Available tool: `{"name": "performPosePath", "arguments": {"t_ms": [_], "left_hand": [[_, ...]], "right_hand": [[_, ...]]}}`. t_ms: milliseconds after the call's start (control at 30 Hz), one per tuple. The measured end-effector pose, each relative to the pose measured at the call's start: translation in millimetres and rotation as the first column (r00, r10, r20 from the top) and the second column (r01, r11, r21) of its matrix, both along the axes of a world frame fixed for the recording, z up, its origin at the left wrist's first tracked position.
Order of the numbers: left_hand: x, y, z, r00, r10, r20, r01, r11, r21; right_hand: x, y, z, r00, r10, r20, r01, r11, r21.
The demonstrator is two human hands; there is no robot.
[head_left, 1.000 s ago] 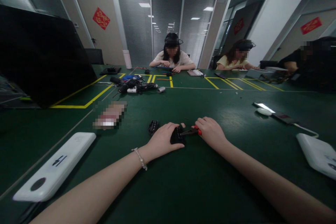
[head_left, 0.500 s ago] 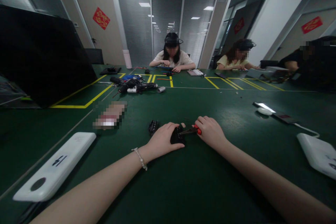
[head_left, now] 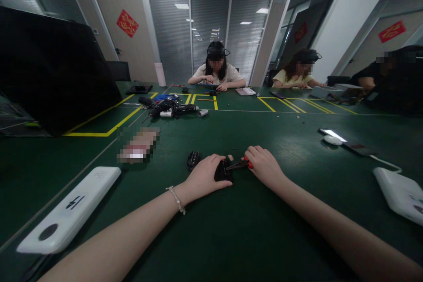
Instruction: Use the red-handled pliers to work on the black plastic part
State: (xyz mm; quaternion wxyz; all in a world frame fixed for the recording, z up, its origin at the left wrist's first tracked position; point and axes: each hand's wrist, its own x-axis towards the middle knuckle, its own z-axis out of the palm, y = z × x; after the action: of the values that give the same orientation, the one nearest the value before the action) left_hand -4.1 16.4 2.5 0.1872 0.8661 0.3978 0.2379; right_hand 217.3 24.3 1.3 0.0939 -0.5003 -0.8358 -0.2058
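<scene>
My left hand (head_left: 206,172) is wrapped around a small black part (head_left: 224,173) that looks like plastic, holding it down on the green table (head_left: 244,233). My right hand (head_left: 265,161) grips red-handled pliers (head_left: 238,165); most of the handles are hidden in the fist. The dark jaws of the pliers reach left to the top of the black part, and I cannot tell whether they pinch anything. Just left of my left hand lies another black part (head_left: 193,160). A small pale scrap (head_left: 230,157) lies behind the black part.
White power banks lie at left (head_left: 71,209) and right (head_left: 398,194). A phone (head_left: 333,135) and a white rounded object (head_left: 332,140) are at the right. Farther back are a pile of black tools (head_left: 168,106), a tumbler (head_left: 160,75) and a large black screen (head_left: 56,70). Several people sit opposite.
Both hands stay in place. The pliers' jaws and handles have shifted only very slightly on the black part.
</scene>
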Motion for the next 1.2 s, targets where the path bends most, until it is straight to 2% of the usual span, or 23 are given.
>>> {"name": "performPosePath", "arguments": {"t_ms": [400,1200], "left_hand": [[-0.6,-0.1,-0.5,1.000,-0.011,0.006,0.011,1.000,0.001],[0.3,1.7,-2.6,1.000,-0.013,0.003,0.013,1.000,0.029]], "right_hand": [[2.5,5.0,-5.8,0.991,0.050,-0.121,-0.056,0.997,-0.048],[-2.0,1.1,-1.3,1.000,-0.011,0.004,0.011,1.000,-0.004]]}}
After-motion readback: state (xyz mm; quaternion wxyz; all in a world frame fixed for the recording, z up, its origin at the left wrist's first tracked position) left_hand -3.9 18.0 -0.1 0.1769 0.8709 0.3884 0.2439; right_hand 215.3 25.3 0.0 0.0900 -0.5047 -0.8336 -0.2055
